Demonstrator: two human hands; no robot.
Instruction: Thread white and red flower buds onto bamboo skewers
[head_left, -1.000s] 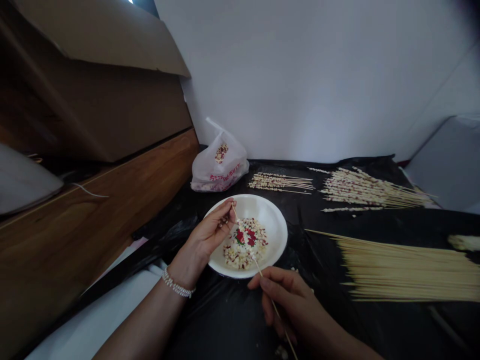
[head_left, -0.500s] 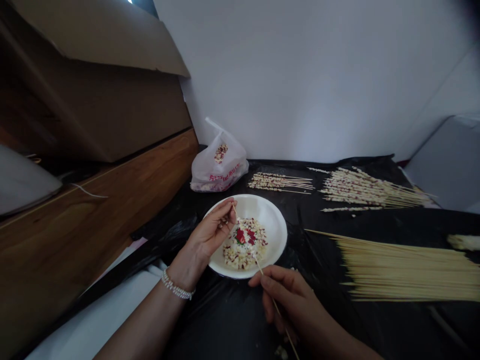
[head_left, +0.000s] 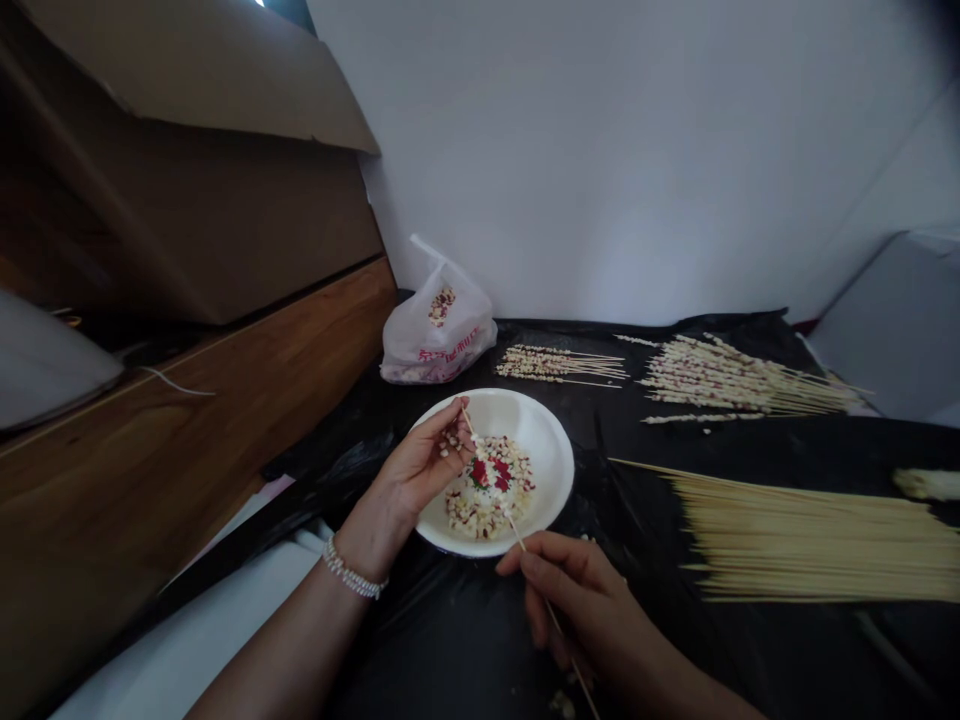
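My right hand point(head_left: 574, 590) is closed around a thin wooden skewer point(head_left: 553, 622), which slants up and left over a white bowl point(head_left: 551, 440). Pale kernels are threaded along the skewer's upper part. At its far tip, my left hand point(head_left: 424, 460) pinches with thumb and forefinger, and several loose kernels point(head_left: 450, 440) rest in its curled fingers. Inside the bowl, pale and dark-red kernels point(head_left: 469, 520) lie around a printed red flower. What exactly sits between the left fingertips is too small to make out.
Behind the bowl stands a white plastic bag point(head_left: 442, 335) with kernels in it. Filled skewers lie in a small bunch point(head_left: 555, 364) and a larger pile point(head_left: 712, 375). Bare skewers point(head_left: 817, 540) are spread at right on black plastic sheeting. A cardboard box point(head_left: 225, 200) stands at left.
My left fingers have shifted slightly at the skewer's tip, with a little more of the tip end showing. My right hand has stayed nearly still.
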